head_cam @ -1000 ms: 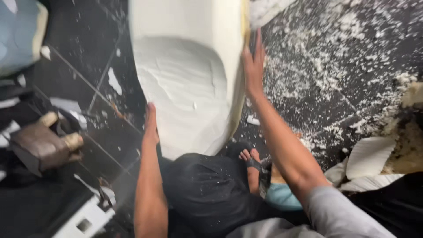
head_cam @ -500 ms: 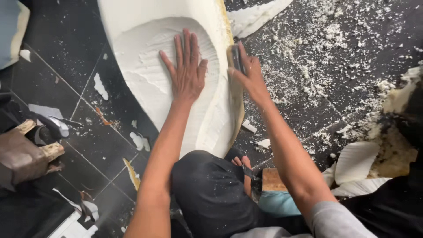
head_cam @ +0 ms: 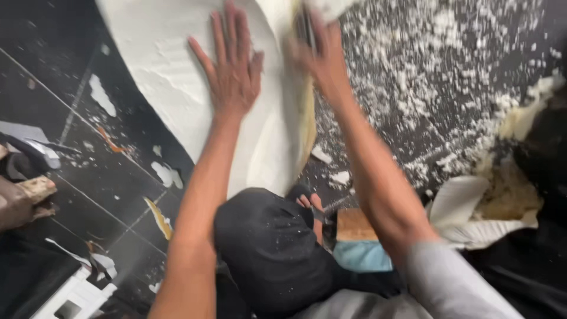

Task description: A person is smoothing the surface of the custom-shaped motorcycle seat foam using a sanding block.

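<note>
Dark glossy tiled floor (head_cam: 71, 195), strewn with white crumbs. On it, large curved white foam slab (head_cam: 171, 65), rough-textured. Left hand (head_cam: 231, 74) flat on slab, fingers spread. Right hand (head_cam: 322, 56) closed around thin dark tool (head_cam: 305, 26) at slab edge, blurred.

Right hand (head_cam: 322, 56) seemingly farther up foam (head_cam: 159, 65).
</note>
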